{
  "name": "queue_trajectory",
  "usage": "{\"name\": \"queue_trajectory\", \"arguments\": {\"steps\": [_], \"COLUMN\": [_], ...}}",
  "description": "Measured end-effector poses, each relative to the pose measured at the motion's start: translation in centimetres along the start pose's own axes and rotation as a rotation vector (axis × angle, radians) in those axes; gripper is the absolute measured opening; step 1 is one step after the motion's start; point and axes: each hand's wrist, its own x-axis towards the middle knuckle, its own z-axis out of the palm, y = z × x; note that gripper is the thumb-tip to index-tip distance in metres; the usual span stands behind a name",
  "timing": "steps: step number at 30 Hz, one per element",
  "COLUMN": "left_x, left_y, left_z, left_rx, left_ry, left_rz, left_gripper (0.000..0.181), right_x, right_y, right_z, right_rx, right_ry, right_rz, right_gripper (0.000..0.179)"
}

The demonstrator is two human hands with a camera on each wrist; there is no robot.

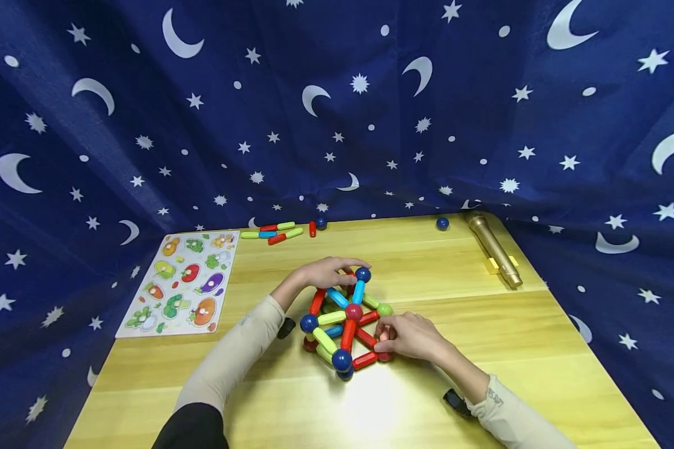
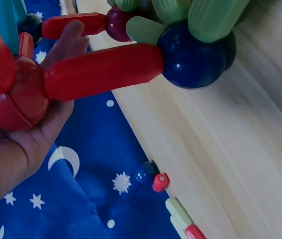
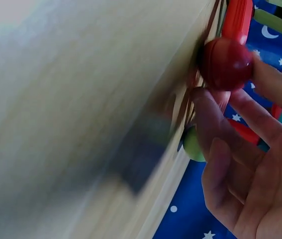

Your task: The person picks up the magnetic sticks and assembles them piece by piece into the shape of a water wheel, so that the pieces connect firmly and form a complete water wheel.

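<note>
I see bright light on the table (image 1: pixel 455 268), with a white glare near its front. The curtain (image 1: pixel 371 156) is much darker. Both wrist views look dim and soft. Small shines dot the blue ball (image 2: pixel 193 59) in the left one; a dark patch (image 3: pixel 143 154) looks smeary in the right one.

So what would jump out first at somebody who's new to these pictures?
Probably the bright rod-and-ball structure near the middle of the wooden table, with both hands on it. Behind hangs a dark blue moon-and-star curtain. A white vegetable-picture panel lies along the table's left edge.
</note>
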Motion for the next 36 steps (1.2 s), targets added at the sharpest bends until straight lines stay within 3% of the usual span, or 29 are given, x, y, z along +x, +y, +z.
{"name": "queue_trajectory", "arguments": {"steps": [11,17,21,28,32,36], "left_x": [-1.3,-2.3,-2.7,-3.2,-3.4,-3.9], "left_y": [-1.5,-1.8,-2.2,-3.9,-4.4,-4.7], "left_z": [-0.4,-0.1,0.4,1.9,2.9,4.1], "left_rx": [-0.062,-0.145,-0.239,-0.454,-0.602,-0.683], "left_ry": [0.055,0.123,0.156,0.129,0.205,0.318], "left_rz": [-0.018,-0.111,-0.185,-0.310,-0.336,-0.326], "left_gripper": [0.045,0.046,0.048,0.062,0.064,0.064], "right_x": [0.4,0.9,1.5,3.3,4.7,6.5], "right_y": [-0.1,0.5,1.2,3.0,3.7,4.1], "right_z": [-0.2,-0.8,-1.1,-1.4,-1.6,-2.0], "right_rx": [0.002,-0.017,-0.026,0.027,0.096,0.140], "right_ry": [0.032,0.048,0.084,0.142,0.132,0.133], "right_rz": [0.088,0.111,0.102,0.023,0.027,0.013], "right_gripper": [0.013,0.019,0.020,0.014,0.013,0.013]}}
